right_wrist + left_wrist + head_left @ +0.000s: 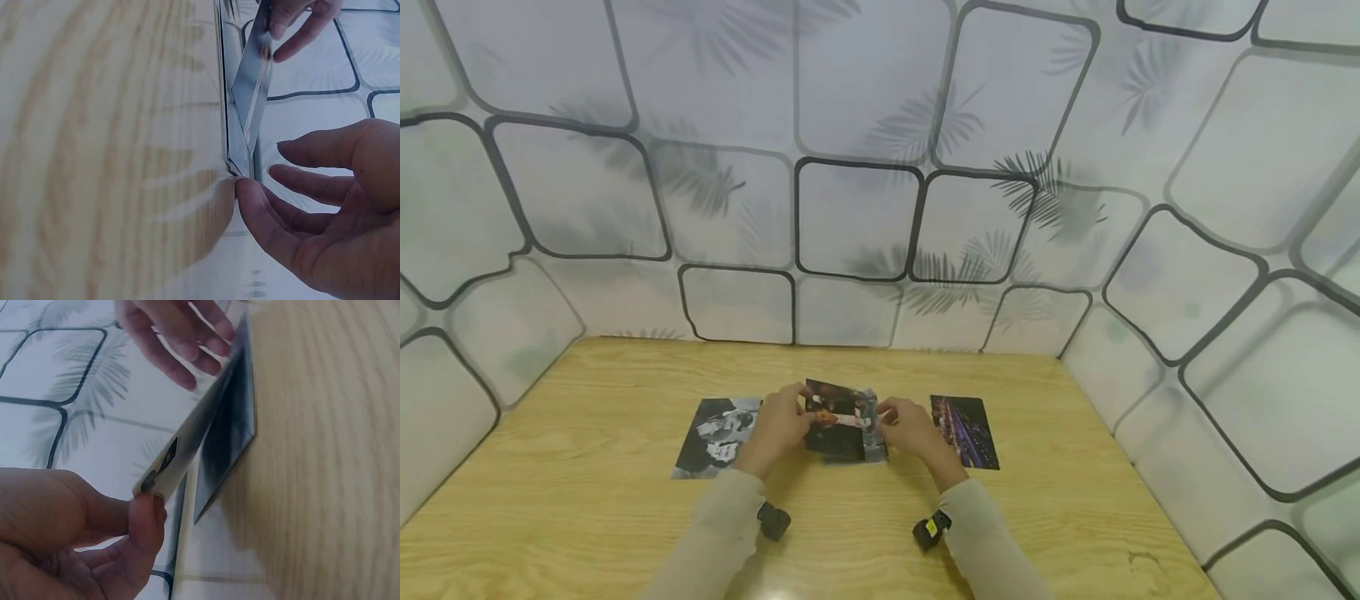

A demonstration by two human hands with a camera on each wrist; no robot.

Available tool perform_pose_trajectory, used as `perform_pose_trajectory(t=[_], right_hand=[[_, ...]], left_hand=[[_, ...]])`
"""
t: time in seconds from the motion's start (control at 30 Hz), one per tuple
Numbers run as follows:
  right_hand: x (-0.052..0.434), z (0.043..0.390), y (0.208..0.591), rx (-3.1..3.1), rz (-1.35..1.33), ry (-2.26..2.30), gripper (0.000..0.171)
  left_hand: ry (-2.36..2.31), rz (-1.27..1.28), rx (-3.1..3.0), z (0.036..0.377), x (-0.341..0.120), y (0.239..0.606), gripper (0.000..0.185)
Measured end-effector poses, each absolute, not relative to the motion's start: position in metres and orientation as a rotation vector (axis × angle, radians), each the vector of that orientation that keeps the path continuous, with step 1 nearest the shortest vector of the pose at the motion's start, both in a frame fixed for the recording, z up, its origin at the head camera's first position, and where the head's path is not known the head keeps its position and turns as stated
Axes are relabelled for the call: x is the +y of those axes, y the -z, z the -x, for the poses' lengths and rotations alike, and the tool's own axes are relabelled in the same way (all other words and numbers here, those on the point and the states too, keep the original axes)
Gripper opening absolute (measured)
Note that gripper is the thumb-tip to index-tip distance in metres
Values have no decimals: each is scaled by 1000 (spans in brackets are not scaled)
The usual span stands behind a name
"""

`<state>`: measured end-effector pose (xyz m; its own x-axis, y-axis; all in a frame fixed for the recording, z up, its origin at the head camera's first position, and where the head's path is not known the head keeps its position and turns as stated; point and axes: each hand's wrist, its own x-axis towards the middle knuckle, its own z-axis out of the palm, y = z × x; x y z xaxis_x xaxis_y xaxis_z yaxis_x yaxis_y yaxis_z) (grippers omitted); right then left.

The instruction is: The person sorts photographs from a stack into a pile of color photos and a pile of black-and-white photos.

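My left hand (779, 427) pinches the left edge of a dark photo print (835, 437) between thumb and fingers. That print tilts up from the table; in the left wrist view its pale back (181, 464) shows. Beneath it lies a greyish print (875, 450), mostly covered, with its right strip in sight. My right hand (908, 427) is at the right side of these prints. In the right wrist view its fingers are spread and loosely bent, and one fingertip (245, 185) touches or nearly touches the lower print's corner.
A black-and-white print (715, 437) lies flat on the left, partly behind my left forearm. To the right lies a print with purple streaks (966, 433). The wood-grain table (850, 533) meets patterned cloth walls (857, 221) at the back and sides.
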<state>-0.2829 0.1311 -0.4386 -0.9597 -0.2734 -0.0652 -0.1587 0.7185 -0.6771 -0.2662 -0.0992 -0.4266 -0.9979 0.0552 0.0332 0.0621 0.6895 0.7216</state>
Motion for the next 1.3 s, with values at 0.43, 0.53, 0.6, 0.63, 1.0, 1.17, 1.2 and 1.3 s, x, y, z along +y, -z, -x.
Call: perform_pose_trajectory(t=[0.43, 0.53, 0.6, 0.63, 1.0, 1.17, 1.2, 1.3], right_hand=[[142, 282, 420, 2712, 367, 1459, 41], [150, 282, 415, 2730, 352, 1434, 38], [156, 282, 413, 2759, 331, 1392, 37], [159, 282, 411, 2778, 321, 1364, 36], [186, 280, 396, 2697, 286, 1338, 37], [196, 280, 390, 2781, 275, 1242, 37], [198, 281, 391, 2789, 270, 1225, 38], [205, 283, 393, 2799, 227, 1202, 39]], left_hand=[[1548, 203, -2733, 272, -84, 420, 33], [1597, 241, -2682, 271, -75, 422, 32], [1625, 253, -2650, 271, -70, 423, 32], [1635, 262, -2634, 270, -67, 423, 32], [1764, 367, -2564, 270, -44, 426, 34], [1710, 458, -2616, 270, -35, 425, 39], [1702, 479, -2628, 270, -33, 426, 41], [1657, 535, -2666, 269, -27, 427, 46]])
